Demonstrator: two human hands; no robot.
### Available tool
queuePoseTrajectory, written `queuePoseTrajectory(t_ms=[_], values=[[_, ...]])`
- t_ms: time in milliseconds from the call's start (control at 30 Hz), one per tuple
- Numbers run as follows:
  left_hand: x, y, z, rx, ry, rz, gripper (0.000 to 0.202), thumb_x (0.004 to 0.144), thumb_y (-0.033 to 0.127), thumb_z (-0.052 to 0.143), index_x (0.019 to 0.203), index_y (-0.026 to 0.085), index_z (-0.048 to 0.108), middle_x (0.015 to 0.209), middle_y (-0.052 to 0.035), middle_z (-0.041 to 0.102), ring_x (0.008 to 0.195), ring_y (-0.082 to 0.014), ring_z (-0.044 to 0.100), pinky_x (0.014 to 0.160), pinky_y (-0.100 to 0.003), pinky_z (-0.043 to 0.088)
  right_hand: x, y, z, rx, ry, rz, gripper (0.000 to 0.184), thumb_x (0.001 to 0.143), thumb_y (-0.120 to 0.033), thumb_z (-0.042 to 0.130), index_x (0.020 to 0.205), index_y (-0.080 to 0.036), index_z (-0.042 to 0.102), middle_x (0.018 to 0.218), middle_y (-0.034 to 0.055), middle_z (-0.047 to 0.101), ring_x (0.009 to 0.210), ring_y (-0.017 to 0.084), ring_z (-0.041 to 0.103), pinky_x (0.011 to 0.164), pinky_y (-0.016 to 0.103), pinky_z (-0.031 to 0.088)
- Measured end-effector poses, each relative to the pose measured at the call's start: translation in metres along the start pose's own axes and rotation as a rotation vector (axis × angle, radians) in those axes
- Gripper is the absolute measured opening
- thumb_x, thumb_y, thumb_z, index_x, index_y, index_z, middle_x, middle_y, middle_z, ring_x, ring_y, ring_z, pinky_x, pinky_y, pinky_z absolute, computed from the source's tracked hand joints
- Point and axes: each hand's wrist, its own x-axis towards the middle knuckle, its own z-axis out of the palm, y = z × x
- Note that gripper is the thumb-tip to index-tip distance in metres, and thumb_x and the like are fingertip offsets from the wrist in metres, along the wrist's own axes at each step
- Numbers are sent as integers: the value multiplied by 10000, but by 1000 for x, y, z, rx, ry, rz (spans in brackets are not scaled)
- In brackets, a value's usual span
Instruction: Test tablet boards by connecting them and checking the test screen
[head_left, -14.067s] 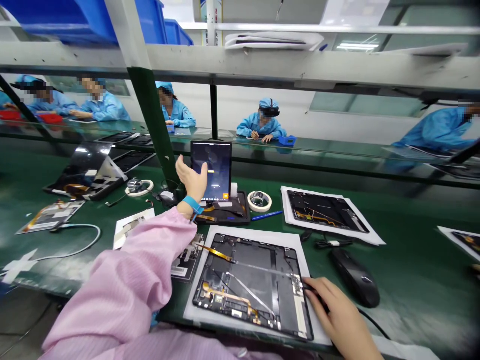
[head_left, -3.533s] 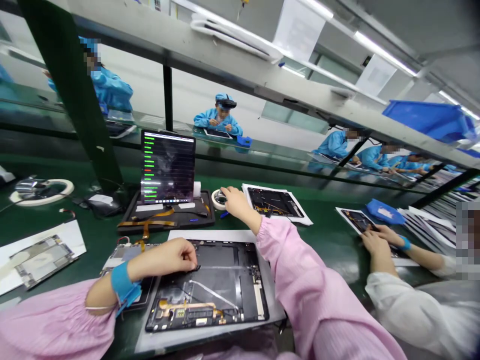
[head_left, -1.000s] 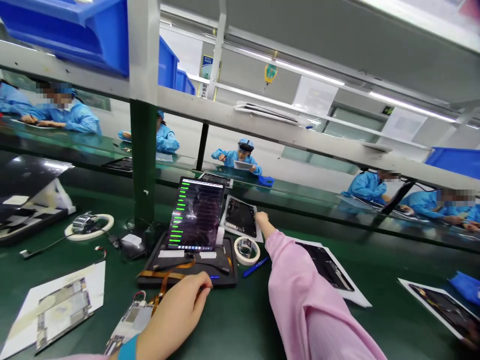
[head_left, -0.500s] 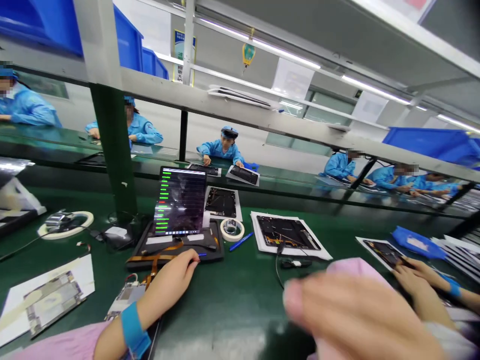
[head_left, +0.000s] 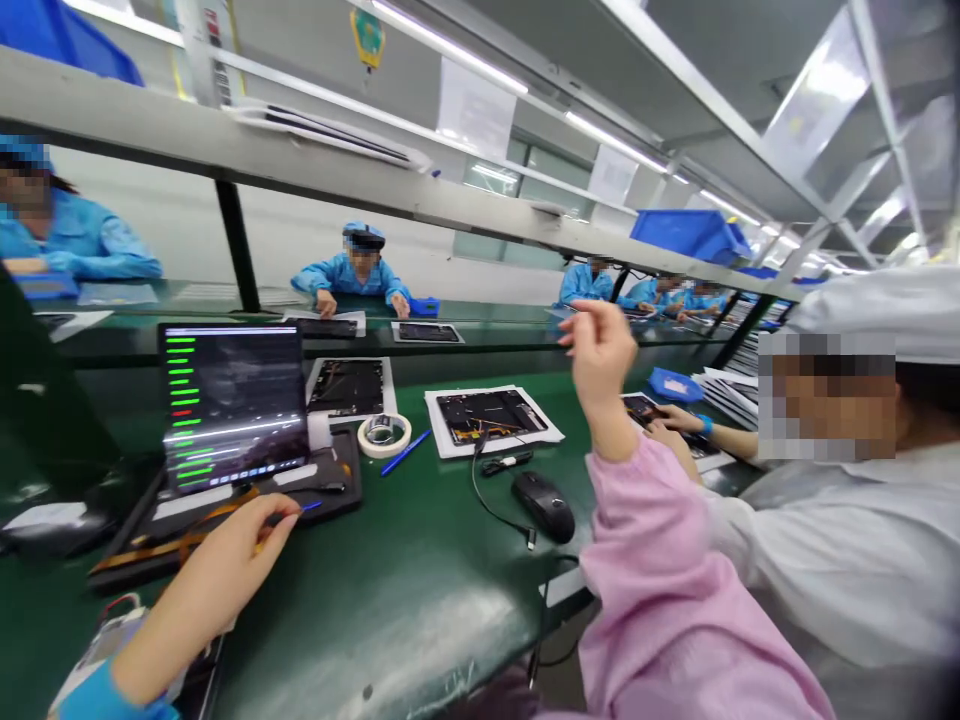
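Note:
My left hand (head_left: 236,540) is closed in a pinch at the front of a black tray-like fixture (head_left: 349,490). A thin blue stick-like tool (head_left: 310,507) pokes out past its fingertips. Upright on that fixture stands a tablet screen (head_left: 232,400) with green bars and one red bar, and orange ribbon cables (head_left: 150,550) run below it. My right hand (head_left: 602,355) is raised above the bench on the right, fingers bent and apart, with nothing visible in it. Below it lie a black mouse (head_left: 544,505) and an opened tablet housing (head_left: 491,415) on white sheet.
A tape roll (head_left: 385,434) and a blue pen (head_left: 405,452) lie right of the screen. Behind them is another opened housing (head_left: 350,386). A cable plug (head_left: 531,540) rests near the mouse. At right sits a co-worker in white (head_left: 840,540); a shelf beam (head_left: 480,225) crosses above.
The view has swung right, bringing the mouse and the co-worker in white into sight. My right hand has gone from close to the camera to raised and farther away. The left keeps its pinch.

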Motion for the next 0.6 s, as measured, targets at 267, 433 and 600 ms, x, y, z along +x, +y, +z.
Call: queuePoseTrajectory(t_ms=[267, 433, 600], values=[[-1, 7, -4, -47, 9, -49, 328, 709, 617, 495, 767, 318, 616, 851, -22, 697, 805, -295, 652, 759, -417, 505, 15, 144, 22, -594, -309, 633, 226, 864, -318, 621, 889, -94, 635, 862, 66, 657, 811, 147, 630, 780, 329, 522], [-1, 7, -3, -46, 2, -68, 326, 700, 628, 495, 752, 337, 633, 843, -6, 700, 781, -287, 651, 729, -410, 512, 15, 185, 28, -729, -368, 754, 213, 861, -297, 629, 931, -97, 630, 994, 81, 647, 955, 180, 614, 876, 388, 499], [-1, 9, -2, -6, 2, -59, 329, 715, 613, 491, 775, 332, 651, 856, -2, 700, 784, -285, 648, 721, -389, 514, 18, 195, 27, -668, -361, 707, 198, 860, -298, 626, 859, -100, 628, 939, 63, 650, 926, 168, 610, 860, 360, 494]])
